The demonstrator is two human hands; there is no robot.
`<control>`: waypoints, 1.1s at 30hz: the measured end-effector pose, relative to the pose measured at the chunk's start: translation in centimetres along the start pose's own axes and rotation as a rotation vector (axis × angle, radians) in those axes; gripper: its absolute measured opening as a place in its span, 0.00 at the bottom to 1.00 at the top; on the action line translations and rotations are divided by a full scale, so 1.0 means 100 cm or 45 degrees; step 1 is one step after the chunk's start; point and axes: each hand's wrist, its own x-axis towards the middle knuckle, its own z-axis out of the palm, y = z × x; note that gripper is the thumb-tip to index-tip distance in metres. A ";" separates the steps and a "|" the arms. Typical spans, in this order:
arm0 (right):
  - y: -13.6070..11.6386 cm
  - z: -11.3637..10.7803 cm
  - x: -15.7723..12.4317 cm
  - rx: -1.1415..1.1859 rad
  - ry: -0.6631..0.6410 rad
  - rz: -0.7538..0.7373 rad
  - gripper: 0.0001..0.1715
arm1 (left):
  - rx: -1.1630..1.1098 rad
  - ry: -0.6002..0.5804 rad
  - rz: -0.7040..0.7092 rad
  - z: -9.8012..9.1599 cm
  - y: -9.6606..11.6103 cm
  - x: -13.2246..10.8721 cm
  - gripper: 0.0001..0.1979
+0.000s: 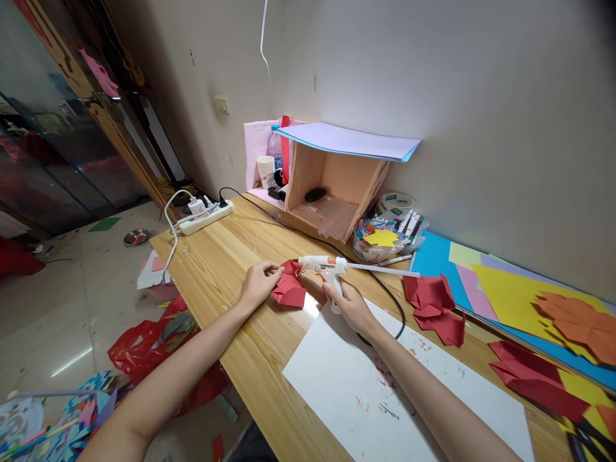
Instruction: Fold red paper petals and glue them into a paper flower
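My left hand (262, 282) pinches a small folded red paper piece (290, 289) by its upper left edge, over the wooden table. In my right hand (350, 305) is a white hot glue gun (318, 264), gripped by its handle. A long glue stick (382, 269) sticks out of the gun's back end. The gun's nozzle points left and lies at the top of the red paper; whether it touches cannot be made out. More folded red paper (433, 305) lies to the right of my right hand.
A stained white sheet (366, 398) lies under my right forearm. Behind stand a cardboard box (332, 192) and a tub of markers (380, 247). A power strip (202, 218) sits at the left edge; a black cord (308, 234) crosses the table. Scissors (594, 443) lie at lower right.
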 end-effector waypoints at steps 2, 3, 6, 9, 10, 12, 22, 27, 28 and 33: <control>0.000 0.000 0.000 -0.006 0.008 0.012 0.20 | 0.001 -0.005 -0.003 0.000 0.000 0.000 0.16; 0.000 0.000 0.000 -0.008 0.010 0.015 0.20 | 0.002 -0.007 -0.003 0.000 0.000 0.000 0.16; 0.000 0.000 0.000 -0.018 0.006 0.028 0.21 | 0.005 -0.005 -0.005 0.001 0.000 -0.001 0.16; 0.000 0.000 0.000 -0.009 0.014 0.041 0.21 | 0.004 -0.002 -0.001 0.001 0.000 -0.001 0.16; 0.001 0.000 0.000 -0.001 0.020 0.043 0.21 | 0.003 0.000 0.003 0.000 0.000 -0.001 0.16; 0.002 0.000 0.000 0.014 0.027 0.047 0.22 | 0.001 0.002 0.011 0.000 0.000 -0.001 0.16; 0.004 0.002 -0.001 0.041 0.048 0.043 0.22 | -0.019 0.047 -0.001 -0.001 0.002 0.000 0.16; 0.005 0.002 0.000 0.051 0.067 0.037 0.22 | -0.019 0.064 -0.003 -0.003 0.003 0.000 0.16; 0.005 0.002 0.000 0.047 0.072 0.035 0.22 | -0.016 0.065 -0.004 -0.003 0.003 0.001 0.16; 0.005 0.002 0.001 0.017 0.082 0.031 0.22 | -0.031 0.063 -0.002 -0.004 0.003 0.001 0.16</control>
